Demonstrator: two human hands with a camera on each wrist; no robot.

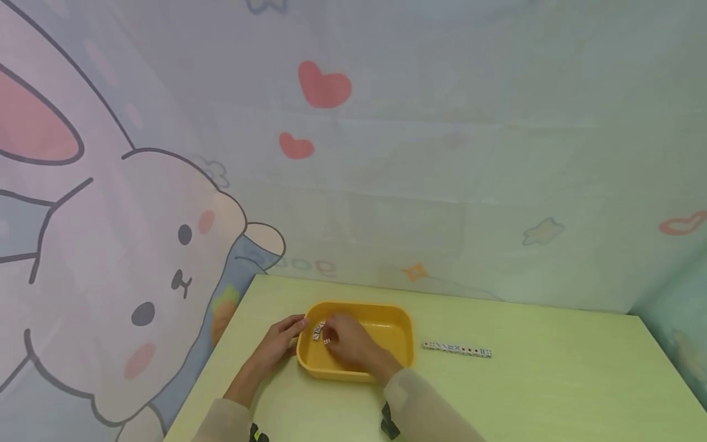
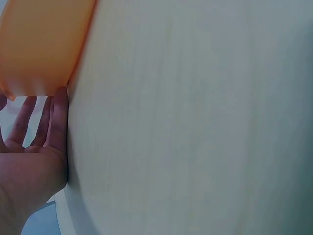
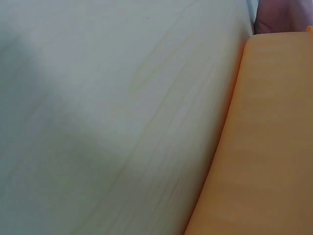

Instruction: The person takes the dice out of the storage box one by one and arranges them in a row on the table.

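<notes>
Left hand (image 1: 278, 344) rests with straight fingers against the left end of the yellow tray (image 1: 399, 325), apparently to steady it on the bench (image 1: 552, 393). Right hand (image 1: 345, 345) reaches into the tray and pinches a small white die (image 1: 326, 341); other dice (image 1: 318, 331) lie beside it. To the right, a row of dice (image 1: 457, 349) lies on the bench, apart from the tray. Nothing obstructs either hand.

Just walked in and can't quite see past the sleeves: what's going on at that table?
A person sits at a pale green table. Their left hand rests with straight fingers against the left end of a yellow tray. Their right hand reaches into the tray, where a few small white dice lie; whether it grips one is unclear. Right of the tray, a row of dice is lined up on the table.
</notes>
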